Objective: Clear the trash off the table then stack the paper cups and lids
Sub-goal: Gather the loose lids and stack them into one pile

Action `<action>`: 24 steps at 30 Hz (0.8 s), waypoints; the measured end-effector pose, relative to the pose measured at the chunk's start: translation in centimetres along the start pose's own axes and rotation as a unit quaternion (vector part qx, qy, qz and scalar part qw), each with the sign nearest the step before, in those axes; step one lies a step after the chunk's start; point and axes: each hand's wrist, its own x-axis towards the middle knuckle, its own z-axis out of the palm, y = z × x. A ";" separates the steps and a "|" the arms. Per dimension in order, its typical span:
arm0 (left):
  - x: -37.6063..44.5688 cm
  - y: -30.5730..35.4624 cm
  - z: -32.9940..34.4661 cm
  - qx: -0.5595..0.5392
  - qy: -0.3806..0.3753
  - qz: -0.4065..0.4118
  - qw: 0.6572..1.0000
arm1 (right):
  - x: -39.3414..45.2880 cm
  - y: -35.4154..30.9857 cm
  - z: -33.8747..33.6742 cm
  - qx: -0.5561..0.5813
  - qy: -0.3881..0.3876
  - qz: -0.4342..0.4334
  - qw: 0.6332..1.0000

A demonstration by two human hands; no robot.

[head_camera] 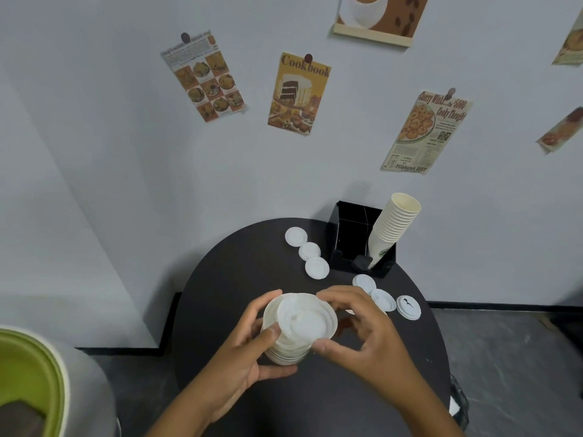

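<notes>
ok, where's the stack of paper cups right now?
In the head view, the stack of paper cups leans in the black holder at the far right of the round table, against the wall, behind the loose lids.

The right hand (362, 332) hides part of one lid (380, 298) on the worktop (220, 279). The green bin (28, 383) is cut off at the left edge. The logo on the cup stack (394, 228) is too small to read.

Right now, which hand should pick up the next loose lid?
The right hand, probably. Three loose lids lie just beyond its fingers, while the left hand grips the side of the lid stack and steadies it.
</notes>
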 end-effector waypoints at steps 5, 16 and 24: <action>0.2 0.2 0.2 -0.005 0.002 0.007 1.000 | 0.3 0.2 -0.2 0.061 -0.005 0.041 0.997; 1.7 -0.7 1.8 0.000 -0.001 -0.003 1.000 | 0.7 2.2 -1.0 0.062 0.010 0.076 0.995; 3.3 -1.7 3.7 0.020 -0.017 -0.002 1.000 | 1.3 3.1 -2.5 -0.003 0.041 0.059 0.997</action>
